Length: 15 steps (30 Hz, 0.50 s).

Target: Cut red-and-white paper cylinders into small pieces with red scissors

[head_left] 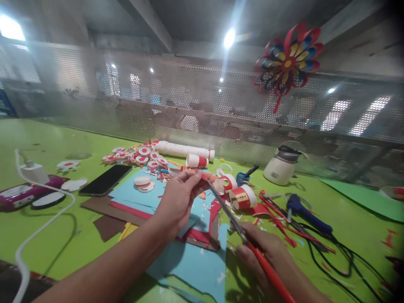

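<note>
I'm pinching a red paper strip [202, 174] in my left hand [176, 202] fingers, above the green surface [63, 235]; my right hand [261, 252] is gripping red-handled scissors [240, 231], blades meeting the strip.

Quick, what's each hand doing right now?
Left hand: closed, pinching a thin red paper strip.
Right hand: closed around red-handled metal scissors.

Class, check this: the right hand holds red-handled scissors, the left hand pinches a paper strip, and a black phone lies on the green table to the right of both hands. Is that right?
Not quite. In the head view the phone lies left of both hands, not right. The right hand does hold the scissors, and the left hand pinches the strip.
</note>
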{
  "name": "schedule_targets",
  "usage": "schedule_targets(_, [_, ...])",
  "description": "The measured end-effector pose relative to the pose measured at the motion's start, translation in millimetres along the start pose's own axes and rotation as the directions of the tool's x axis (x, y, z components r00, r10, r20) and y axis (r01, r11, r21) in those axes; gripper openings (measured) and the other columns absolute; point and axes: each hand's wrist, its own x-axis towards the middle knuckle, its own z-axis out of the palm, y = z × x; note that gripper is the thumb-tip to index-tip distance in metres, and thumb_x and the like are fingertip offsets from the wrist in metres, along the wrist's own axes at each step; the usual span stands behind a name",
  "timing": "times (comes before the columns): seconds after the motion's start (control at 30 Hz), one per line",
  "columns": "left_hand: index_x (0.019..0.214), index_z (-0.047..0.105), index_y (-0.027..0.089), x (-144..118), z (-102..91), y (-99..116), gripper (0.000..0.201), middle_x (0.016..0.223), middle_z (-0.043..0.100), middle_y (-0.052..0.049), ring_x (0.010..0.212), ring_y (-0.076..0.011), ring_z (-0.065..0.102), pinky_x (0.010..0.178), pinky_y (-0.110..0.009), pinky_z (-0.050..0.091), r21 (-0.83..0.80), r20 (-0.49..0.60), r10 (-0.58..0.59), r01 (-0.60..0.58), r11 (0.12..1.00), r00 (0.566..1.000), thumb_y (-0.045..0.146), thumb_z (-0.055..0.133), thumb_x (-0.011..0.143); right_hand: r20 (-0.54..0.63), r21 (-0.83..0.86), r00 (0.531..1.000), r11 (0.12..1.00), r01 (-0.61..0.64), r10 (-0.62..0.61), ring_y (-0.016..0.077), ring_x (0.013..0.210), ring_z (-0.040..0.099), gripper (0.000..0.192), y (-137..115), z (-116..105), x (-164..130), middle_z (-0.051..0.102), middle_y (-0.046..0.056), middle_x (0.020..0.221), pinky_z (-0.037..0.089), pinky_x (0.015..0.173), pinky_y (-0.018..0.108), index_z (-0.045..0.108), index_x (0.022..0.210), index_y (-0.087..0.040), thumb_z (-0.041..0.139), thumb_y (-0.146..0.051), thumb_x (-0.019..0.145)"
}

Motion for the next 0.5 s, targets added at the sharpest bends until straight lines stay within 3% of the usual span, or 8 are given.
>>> schedule_targets(0.5, [0.069,0.055,0.011,-5.2,7.0,1.5,0.007,0.069,0.064,-0.004,0.069,-0.0135,0.063,0.074,-0.028,0.049,-0.023,-0.042,0.003,-0.004,1.000,0.999,0.015,0.060,0.074,-0.083,0.033,0.994,0.997,0.071,-0.068,0.0132,0.055,0.048,0.024,0.8,2.9,-1.7,0.055,0.000,0.064,0.037,0.052,0.022,0.060,0.087,-0.017,0.045,-0.037,0.083])
